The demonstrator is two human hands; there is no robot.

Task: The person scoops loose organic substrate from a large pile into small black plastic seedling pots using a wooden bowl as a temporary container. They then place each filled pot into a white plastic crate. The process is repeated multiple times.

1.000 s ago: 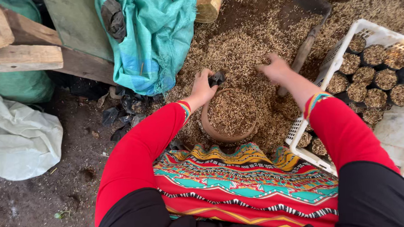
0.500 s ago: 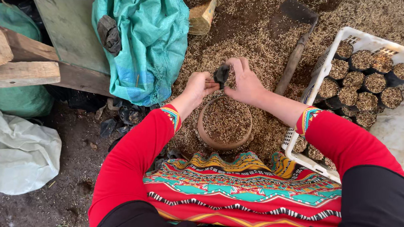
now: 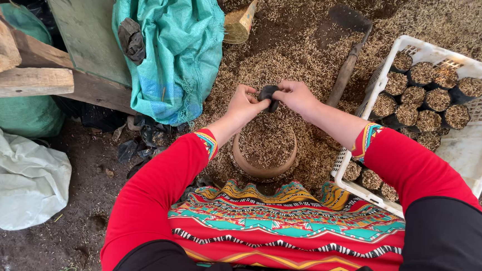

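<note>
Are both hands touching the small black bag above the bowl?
Touching. The head view shows the left hand and the right hand pinching the small black bag from either side, fingers on its edges.

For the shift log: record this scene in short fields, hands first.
left hand: grips one side of the small black bag
right hand: grips the bag's other side
below hands: round clay bowl heaped with husk mix
right side: white crate holding filled black bags
behind: hoe lying on the husk pile
left side: teal woven sack, wooden planks
</note>
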